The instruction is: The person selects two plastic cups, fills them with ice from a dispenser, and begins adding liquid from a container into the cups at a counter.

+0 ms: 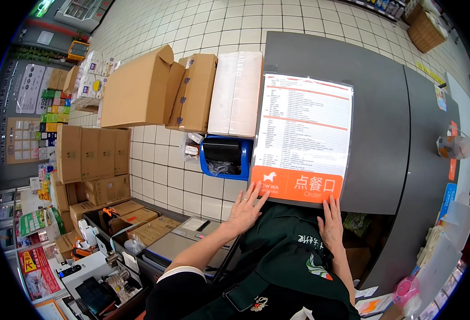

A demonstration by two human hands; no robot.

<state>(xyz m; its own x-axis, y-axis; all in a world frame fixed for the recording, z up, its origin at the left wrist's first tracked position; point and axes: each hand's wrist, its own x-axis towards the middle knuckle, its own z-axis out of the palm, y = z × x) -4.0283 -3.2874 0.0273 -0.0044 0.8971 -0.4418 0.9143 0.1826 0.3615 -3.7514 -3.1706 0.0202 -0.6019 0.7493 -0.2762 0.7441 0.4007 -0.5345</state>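
A laminated menu sheet (305, 125) with an orange band along its near end lies on the dark grey counter (379, 128). My left hand (247, 207) rests at the near left corner of the sheet, fingers stretched out and fingertips touching the orange band. At the near right corner my right hand (331, 221) lies with its fingers extended, their tips at the sheet's edge. Neither hand is wrapped around anything. A dark green apron (288, 256) covers my front, just below the sheet.
A blue bin (226, 173) with a black roll stands left of the counter, beside a white box (236, 93) and brown cartons (139, 88). More cartons (96, 152) are stacked farther left. A clear cup (454, 146) is at the far right. An open drawer (112, 288) holds small items at lower left.
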